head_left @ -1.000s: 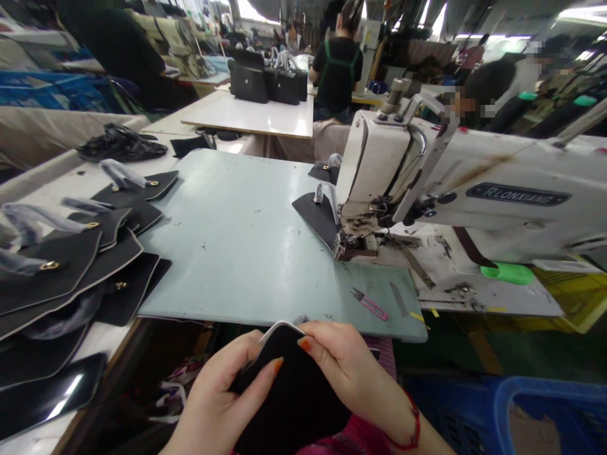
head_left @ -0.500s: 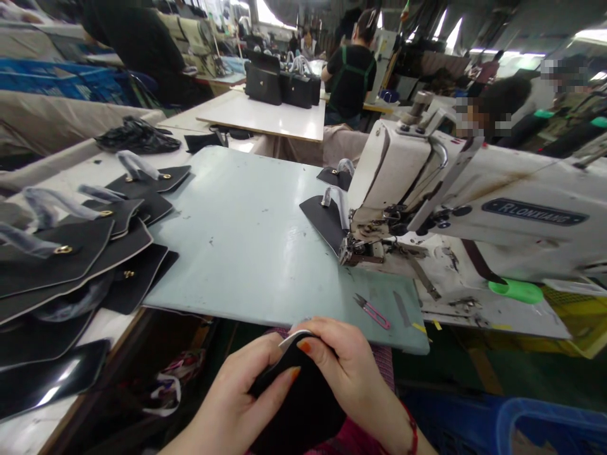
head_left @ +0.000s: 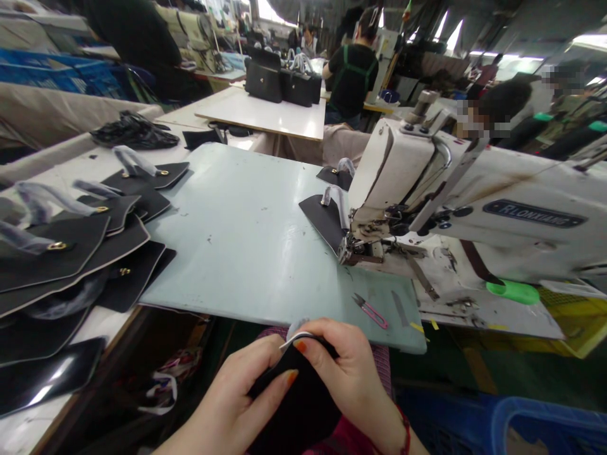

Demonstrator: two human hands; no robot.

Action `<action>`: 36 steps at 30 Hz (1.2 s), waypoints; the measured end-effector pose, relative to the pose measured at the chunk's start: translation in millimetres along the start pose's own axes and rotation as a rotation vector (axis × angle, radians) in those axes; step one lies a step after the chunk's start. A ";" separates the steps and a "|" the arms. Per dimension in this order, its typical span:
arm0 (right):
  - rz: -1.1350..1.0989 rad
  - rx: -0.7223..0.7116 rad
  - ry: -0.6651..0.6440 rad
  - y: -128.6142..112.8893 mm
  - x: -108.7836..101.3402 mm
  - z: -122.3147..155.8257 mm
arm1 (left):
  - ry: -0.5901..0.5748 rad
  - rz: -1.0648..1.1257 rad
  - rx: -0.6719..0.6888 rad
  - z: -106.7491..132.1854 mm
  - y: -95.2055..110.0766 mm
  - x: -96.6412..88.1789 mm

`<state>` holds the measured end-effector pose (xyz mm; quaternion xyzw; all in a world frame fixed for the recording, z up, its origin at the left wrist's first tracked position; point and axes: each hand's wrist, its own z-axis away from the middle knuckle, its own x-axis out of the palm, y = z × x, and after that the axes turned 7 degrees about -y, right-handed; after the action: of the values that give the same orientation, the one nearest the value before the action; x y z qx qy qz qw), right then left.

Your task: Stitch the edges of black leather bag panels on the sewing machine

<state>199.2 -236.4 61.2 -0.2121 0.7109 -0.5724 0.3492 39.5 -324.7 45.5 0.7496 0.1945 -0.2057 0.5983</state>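
Observation:
Over my lap, below the table's near edge, both hands pinch the rim of a black bag panel (head_left: 296, 404) with a pale edge. My left hand (head_left: 246, 385) is closed on its left side, thumb on the dark face. My right hand (head_left: 344, 357) grips the same rim just to the right, thumb pressed near the bent edge. A wrapped, greyish piece shows behind the rim; most of it is hidden by my fingers. Pink-handled thread snips (head_left: 370, 311) lie on the pale green table (head_left: 237, 234), beyond my right hand.
Black panels (head_left: 61, 249) with wrapped handles and gold rings are piled at left. A sewing machine (head_left: 427, 183) stands at right, another black panel (head_left: 322, 221) beside its head. A blue crate (head_left: 545, 417) sits low right. Co-workers (head_left: 353, 72) are farther back.
My hands keep their hold on the panel and have barely moved. Slightly more of the greyish wrapped piece shows behind the rim. The view has shifted a little.

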 end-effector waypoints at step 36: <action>-0.377 0.063 0.018 13.7 1.5 -3.9 | -0.178 -0.109 0.026 -14.9 -15.7 -17.4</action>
<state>196.7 -231.4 48.0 -0.3252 0.6433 -0.6517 0.2359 17.5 -307.6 45.1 0.7243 0.1786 -0.3061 0.5915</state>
